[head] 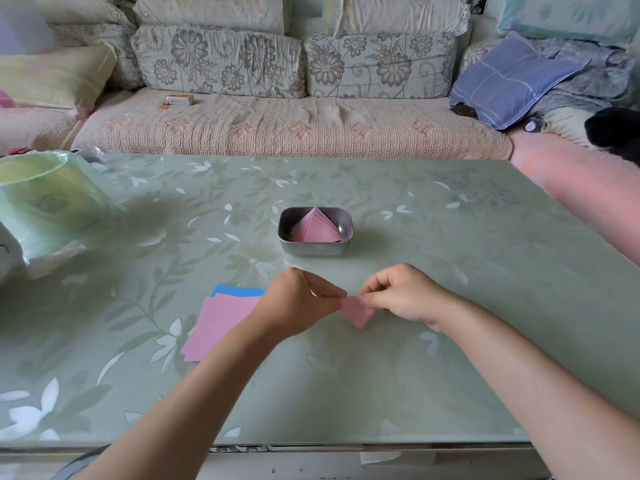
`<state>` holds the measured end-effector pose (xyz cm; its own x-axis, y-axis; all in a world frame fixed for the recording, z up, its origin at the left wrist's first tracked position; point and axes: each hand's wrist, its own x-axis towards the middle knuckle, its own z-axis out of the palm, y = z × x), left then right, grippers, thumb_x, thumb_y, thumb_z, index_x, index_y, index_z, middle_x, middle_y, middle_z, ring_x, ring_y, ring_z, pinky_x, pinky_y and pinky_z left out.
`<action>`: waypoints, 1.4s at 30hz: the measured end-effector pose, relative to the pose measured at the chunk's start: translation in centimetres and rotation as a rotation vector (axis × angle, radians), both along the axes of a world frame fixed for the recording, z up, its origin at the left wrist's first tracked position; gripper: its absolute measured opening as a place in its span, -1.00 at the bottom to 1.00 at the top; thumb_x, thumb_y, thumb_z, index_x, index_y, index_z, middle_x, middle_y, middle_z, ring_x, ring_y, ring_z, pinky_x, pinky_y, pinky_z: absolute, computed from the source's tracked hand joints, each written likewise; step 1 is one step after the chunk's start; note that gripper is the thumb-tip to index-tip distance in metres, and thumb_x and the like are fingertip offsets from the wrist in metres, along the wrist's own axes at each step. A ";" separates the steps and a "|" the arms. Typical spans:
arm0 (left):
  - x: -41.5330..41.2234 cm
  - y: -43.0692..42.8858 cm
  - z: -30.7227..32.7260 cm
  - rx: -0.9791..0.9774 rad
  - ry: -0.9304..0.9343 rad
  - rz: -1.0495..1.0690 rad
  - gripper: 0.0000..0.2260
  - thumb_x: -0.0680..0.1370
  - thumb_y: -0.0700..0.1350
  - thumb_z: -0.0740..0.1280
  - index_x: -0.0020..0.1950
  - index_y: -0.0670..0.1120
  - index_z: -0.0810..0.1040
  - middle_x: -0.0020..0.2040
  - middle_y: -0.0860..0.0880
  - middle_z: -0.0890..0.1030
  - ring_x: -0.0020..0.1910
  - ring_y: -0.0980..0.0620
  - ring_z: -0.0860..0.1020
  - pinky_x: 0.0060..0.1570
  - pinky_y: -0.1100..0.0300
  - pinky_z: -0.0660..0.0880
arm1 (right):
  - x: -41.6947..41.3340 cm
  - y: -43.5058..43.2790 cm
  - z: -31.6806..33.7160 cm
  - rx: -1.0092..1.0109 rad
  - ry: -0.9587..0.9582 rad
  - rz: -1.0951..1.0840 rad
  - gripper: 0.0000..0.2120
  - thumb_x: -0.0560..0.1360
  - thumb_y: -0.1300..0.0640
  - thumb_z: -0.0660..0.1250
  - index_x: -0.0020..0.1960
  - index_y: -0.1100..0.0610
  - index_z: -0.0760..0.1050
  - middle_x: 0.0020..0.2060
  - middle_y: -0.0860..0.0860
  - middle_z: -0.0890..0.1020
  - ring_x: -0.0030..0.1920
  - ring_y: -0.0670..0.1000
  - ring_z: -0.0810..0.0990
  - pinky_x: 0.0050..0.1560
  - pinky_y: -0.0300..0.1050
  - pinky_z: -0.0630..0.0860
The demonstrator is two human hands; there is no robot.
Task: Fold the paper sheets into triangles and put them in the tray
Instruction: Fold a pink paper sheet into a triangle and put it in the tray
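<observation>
A small pink paper piece [357, 312] folded into a triangle hangs just above the table, point down. My left hand [298, 303] pinches its left top corner and my right hand [405, 294] pinches its right top corner. Beyond my hands stands a metal tray [287, 233] holding a stack of folded pink triangles [317, 228]. Left of my left wrist lies a flat pile of pink sheets [221, 323] with a blue sheet [235, 291] showing underneath.
The green floral table [450, 271] reaches to a sofa [291, 126] at the back. A pale green bin with a plastic liner [45, 199] stands at the table's left edge. Cushions [505, 81] lie on the sofa at right.
</observation>
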<state>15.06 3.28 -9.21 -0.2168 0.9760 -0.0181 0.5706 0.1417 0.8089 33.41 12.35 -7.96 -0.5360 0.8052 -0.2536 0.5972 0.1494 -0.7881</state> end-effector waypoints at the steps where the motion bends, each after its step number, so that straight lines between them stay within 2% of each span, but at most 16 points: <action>1: 0.2 0.1 -0.2 -0.013 0.013 0.025 -0.91 0.42 -0.04 0.53 -0.11 0.13 0.74 -0.35 0.34 0.61 -0.43 0.38 0.49 -0.45 0.52 0.33 | -0.2 0.0 -0.3 0.038 -0.031 -0.011 -0.91 0.42 0.09 0.52 -0.26 0.01 0.67 -0.35 -0.14 0.68 -0.32 -0.19 0.54 -0.22 -0.26 0.44; 5: 0.5 0.2 -0.5 -0.060 0.117 0.072 -0.91 0.41 -0.02 0.48 -0.13 0.17 0.72 -0.33 0.32 0.60 -0.32 0.40 0.54 -0.41 0.49 0.42 | -0.5 -0.5 -0.8 0.199 -0.178 -0.017 -0.97 0.35 -0.04 0.46 -0.25 -0.12 0.65 -0.35 -0.20 0.66 -0.22 -0.11 0.62 -0.19 -0.19 0.49; 8: 0.9 0.2 -0.5 -0.069 0.236 0.070 -0.89 0.40 0.01 0.44 -0.11 0.19 0.71 -0.27 0.26 0.64 -0.24 0.30 0.57 -0.28 0.41 0.49 | -0.6 -0.7 -0.8 0.326 -0.272 0.017 -0.92 0.34 -0.12 0.45 -0.22 -0.15 0.60 -0.25 -0.20 0.59 -0.15 -0.13 0.56 -0.11 -0.16 0.42; 11: 1.2 0.1 -0.4 -0.030 0.329 0.068 -0.89 0.42 0.03 0.42 -0.09 0.19 0.70 -0.18 0.23 0.66 -0.11 0.20 0.58 -0.14 0.29 0.52 | -0.7 -0.9 -0.9 0.383 -0.286 0.042 -0.87 0.36 -0.15 0.46 -0.16 -0.20 0.53 -0.12 -0.17 0.51 -0.07 -0.11 0.53 0.09 -0.10 0.42; 14: 1.1 -0.1 -0.3 0.050 0.435 0.037 -0.87 0.43 0.03 0.43 -0.05 0.18 0.69 -0.10 0.16 0.59 0.02 0.11 0.49 -0.04 0.17 0.51 | -0.5 -0.9 -1.2 0.401 -0.278 0.041 -0.82 0.35 -0.18 0.47 -0.14 -0.19 0.52 -0.11 -0.16 0.51 -0.08 -0.10 0.54 0.12 -0.09 0.43; 16: 1.1 -0.1 -0.3 0.146 0.470 -0.047 -0.83 0.43 -0.08 0.43 -0.01 0.12 0.68 -0.07 0.10 0.53 0.01 0.05 0.43 0.00 0.11 0.48 | -0.5 -1.0 -1.3 0.403 -0.271 0.029 -0.81 0.33 -0.20 0.48 -0.15 -0.20 0.52 -0.10 -0.16 0.52 -0.09 -0.11 0.54 0.09 -0.09 0.43; 19: 1.3 -0.3 -0.4 0.268 0.417 -0.248 -0.78 0.45 -0.27 0.39 -0.09 0.05 0.71 -0.10 0.05 0.55 -0.08 0.04 0.43 -0.02 0.16 0.42 | -0.6 -1.2 -1.4 0.383 -0.238 0.007 -0.76 0.29 -0.26 0.49 -0.17 -0.17 0.56 -0.12 -0.15 0.53 -0.12 -0.10 0.55 -0.03 -0.13 0.42; 21: 1.7 -0.5 -0.6 0.296 0.414 -0.354 -0.75 0.46 -0.33 0.34 -0.12 -0.01 0.72 -0.13 0.00 0.60 -0.12 -0.01 0.48 -0.04 0.12 0.44 | -0.6 -1.3 -1.6 0.384 -0.242 0.003 -0.79 0.29 -0.20 0.51 -0.16 -0.16 0.59 -0.13 -0.14 0.53 -0.11 -0.07 0.57 -0.12 -0.16 0.40; 24: 1.8 -0.7 -0.9 0.301 0.433 -0.383 -0.71 0.44 -0.37 0.29 -0.09 -0.05 0.71 -0.12 0.00 0.64 -0.13 -0.03 0.50 -0.06 0.07 0.46 | -0.4 -1.2 -1.8 0.385 -0.231 0.002 -0.83 0.32 -0.15 0.50 -0.15 -0.15 0.59 -0.12 -0.13 0.52 -0.12 -0.11 0.58 -0.18 -0.20 0.41; 28: 1.6 -1.1 -0.7 0.298 0.451 -0.406 -0.68 0.41 -0.34 0.27 -0.03 -0.01 0.69 -0.08 0.06 0.62 -0.09 0.01 0.50 -0.03 0.12 0.46 | 0.4 -0.7 -2.1 0.346 -0.164 0.030 -0.82 0.34 -0.14 0.51 -0.11 -0.16 0.59 -0.09 -0.14 0.53 -0.19 -0.25 0.57 -0.11 -0.21 0.47; 32: 1.8 -1.6 -0.6 0.266 0.500 -0.419 -0.66 0.41 -0.26 0.28 0.09 0.04 0.65 -0.01 0.09 0.57 -0.03 0.03 0.46 -0.01 0.20 0.42 | 1.0 0.0 -2.2 0.303 -0.110 0.046 -0.82 0.36 -0.10 0.54 -0.09 -0.22 0.59 -0.06 -0.15 0.55 -0.27 -0.36 0.47 -0.21 -0.30 0.37; 37: 2.0 -1.7 -0.6 0.234 0.534 -0.427 -0.67 0.43 -0.16 0.28 0.14 0.08 0.62 0.04 0.08 0.54 0.01 0.03 0.43 0.02 0.20 0.40 | 1.2 0.3 -2.2 0.247 -0.063 0.027 -0.81 0.35 -0.09 0.55 -0.09 -0.23 0.60 -0.05 -0.14 0.57 -0.39 -0.30 0.44 -0.36 -0.40 0.35; 42: 2.0 -1.8 -0.5 0.231 0.550 -0.431 -0.69 0.43 -0.11 0.28 0.14 0.08 0.62 0.05 0.07 0.53 0.00 0.03 0.43 0.02 0.21 0.40 | 1.0 0.3 -2.3 0.225 -0.048 0.002 -0.80 0.35 -0.03 0.57 -0.10 -0.18 0.60 -0.10 -0.11 0.58 -0.51 -0.22 0.40 -0.47 -0.36 0.36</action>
<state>17.02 1.43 -9.76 0.2681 0.9426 0.1989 0.8693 -0.3257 0.3719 34.41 12.66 -10.26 -0.5295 0.8432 -0.0931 0.6327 0.3194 -0.7055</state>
